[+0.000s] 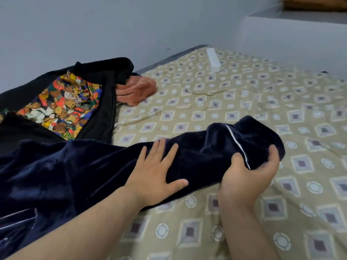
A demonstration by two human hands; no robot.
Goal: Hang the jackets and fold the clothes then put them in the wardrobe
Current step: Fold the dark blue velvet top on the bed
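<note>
Head view. A bed covered by a beige sheet printed with grey-purple diamonds and white rings (pixel 244 113) fills the lower and right part of the frame, its far edge meeting a plain grey wall (pixel 93 25).

A dark navy velvety garment with thin white piping (pixel 75 166) lies across the near left part of the bed, one long section stretching rightward toward the middle of the sheet. The left hand (pixel 159 169) rests flat on this section, fingers spread and palm down, pressing the fabric against the bed. The right hand (pixel 249 175) is closed around the end of the same section, thumb on top beside the white piping, fingers curled underneath; the bunched end is gripped and sits slightly raised off the sheet.

Behind the navy garment, along the left edge of the bed, lies a black garment with a colourful teddy-bear print panel (pixel 62 104), spread out and partly overlapped by the navy fabric. Just beside its far right corner, touching it, sits a crumpled salmon-orange cloth (pixel 139 89).

Near the far edge of the bed, well apart from the clothes, a long white rectangular block (pixel 213 60) lies on the sheet. Its nature cannot be told. A brownish object (pixel 315 3) shows at the upper right corner, blurred.
</note>
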